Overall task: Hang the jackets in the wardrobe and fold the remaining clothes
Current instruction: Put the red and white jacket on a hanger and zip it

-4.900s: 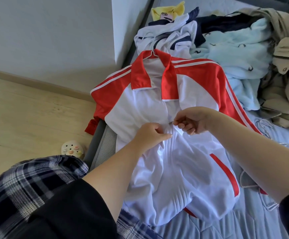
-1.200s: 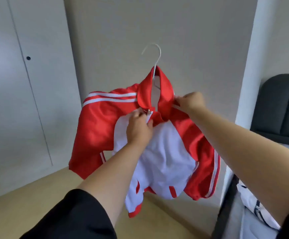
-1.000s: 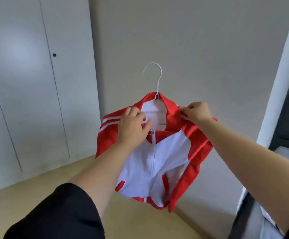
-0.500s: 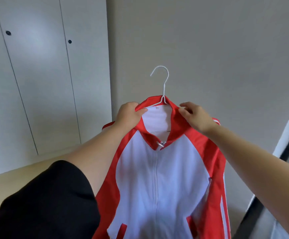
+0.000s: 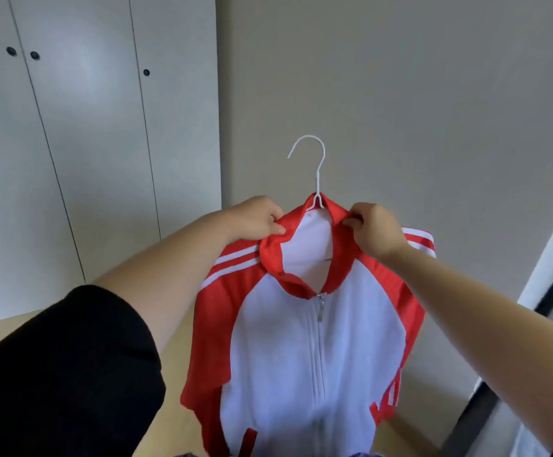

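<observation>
A red and white zip jacket (image 5: 301, 351) hangs in front of me on a white wire hanger (image 5: 316, 166), zipped up to the collar. My left hand (image 5: 255, 219) grips the left side of the red collar. My right hand (image 5: 375, 232) pinches the right side of the collar. The hanger's hook sticks up free above the collar, between my hands. The wardrobe (image 5: 80, 143), with white doors and small dark knobs, stands shut at the left.
A plain beige wall (image 5: 400, 94) is straight ahead. Wooden floor (image 5: 172, 351) shows below the wardrobe. A white door frame or wall edge (image 5: 552, 252) and the dark bed edge (image 5: 469, 420) lie at the right.
The jacket went from lying on the bed to being held up on its hanger. Over the last second both hands shifted onto the collar sides and the jacket now hangs straight.
</observation>
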Motion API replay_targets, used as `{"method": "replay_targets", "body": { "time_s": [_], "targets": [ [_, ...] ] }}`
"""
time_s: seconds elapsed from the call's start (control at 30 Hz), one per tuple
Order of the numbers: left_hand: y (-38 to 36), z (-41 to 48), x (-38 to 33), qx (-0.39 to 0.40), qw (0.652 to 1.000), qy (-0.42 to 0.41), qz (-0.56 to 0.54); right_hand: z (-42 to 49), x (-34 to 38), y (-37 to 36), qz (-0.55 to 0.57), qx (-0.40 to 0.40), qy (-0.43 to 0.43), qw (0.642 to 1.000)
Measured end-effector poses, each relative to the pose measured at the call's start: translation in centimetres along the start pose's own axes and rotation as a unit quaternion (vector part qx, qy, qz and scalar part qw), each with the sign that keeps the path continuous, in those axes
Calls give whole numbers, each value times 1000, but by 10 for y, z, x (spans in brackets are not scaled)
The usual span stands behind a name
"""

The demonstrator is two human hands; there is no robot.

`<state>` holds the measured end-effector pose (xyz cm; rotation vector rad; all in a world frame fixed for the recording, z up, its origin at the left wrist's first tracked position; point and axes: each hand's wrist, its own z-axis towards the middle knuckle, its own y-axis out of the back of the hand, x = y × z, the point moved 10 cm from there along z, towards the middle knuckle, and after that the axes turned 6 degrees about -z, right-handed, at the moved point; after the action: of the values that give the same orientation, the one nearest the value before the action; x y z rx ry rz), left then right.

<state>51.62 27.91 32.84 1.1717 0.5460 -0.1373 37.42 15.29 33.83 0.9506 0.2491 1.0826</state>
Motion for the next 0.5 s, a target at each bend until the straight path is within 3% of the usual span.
{"method": "replay_targets", "body": {
  "time_s": [0.07,0.1,0.2,0.23,0.37,0.5],
  "targets": [
    [25,-10,-1,-171,985,-36,-3,-10,-1,23,36,-112,-9,993],
    [30,-19,0,-224,974,-41,16,-12,0,23,31,-109,-5,994],
    [3,-24,11,-175,977,-18,124,-19,1,-31,-50,122,13,991],
    [2,-26,16,-180,974,-7,138,-20,-2,-36,-57,135,4,989],
    [15,-34,23,-259,952,3,161,-13,10,-18,-62,12,9,998],
    [30,-25,35,-273,933,2,233,1,29,-32,-64,-36,11,997]
  ]
}}
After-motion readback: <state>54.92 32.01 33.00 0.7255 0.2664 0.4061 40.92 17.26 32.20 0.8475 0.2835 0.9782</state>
